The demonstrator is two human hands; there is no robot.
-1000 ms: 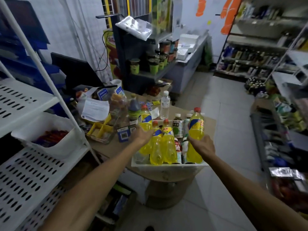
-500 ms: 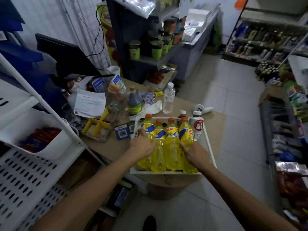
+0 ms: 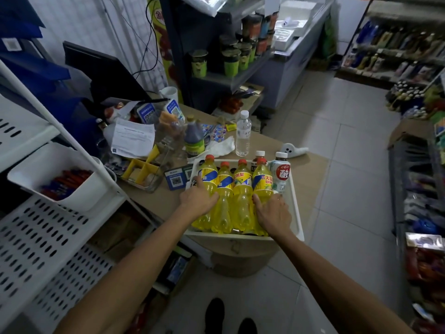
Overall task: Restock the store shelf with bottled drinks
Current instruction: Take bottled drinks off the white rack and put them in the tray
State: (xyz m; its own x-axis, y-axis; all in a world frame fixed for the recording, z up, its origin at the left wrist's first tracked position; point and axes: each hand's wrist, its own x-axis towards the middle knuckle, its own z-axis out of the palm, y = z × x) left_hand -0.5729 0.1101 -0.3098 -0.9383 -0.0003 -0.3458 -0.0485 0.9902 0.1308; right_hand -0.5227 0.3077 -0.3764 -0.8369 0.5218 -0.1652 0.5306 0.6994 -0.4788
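The shelf [image 3: 50,227] stands at the left, just beside the counter [image 3: 303,169]. The left hand [image 3: 198,201] curls round the leftmost bottle [image 3: 208,174]; the right hand [image 3: 273,213] wraps the rightmost bottle [image 3: 263,183]. Both stand upright in the tray [image 3: 296,213] with two more between, touching, probably gripped at the ends to steady the row before lifting.

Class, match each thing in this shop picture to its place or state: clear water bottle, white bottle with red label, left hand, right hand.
1 clear water bottle
2 white bottle with red label
3 left hand
4 right hand

A grips the rightmost yellow bottle
B on the counter behind the tray
C grips the leftmost yellow bottle
D stands in the tray

Pairs: 1-B, 2-D, 3-C, 4-A
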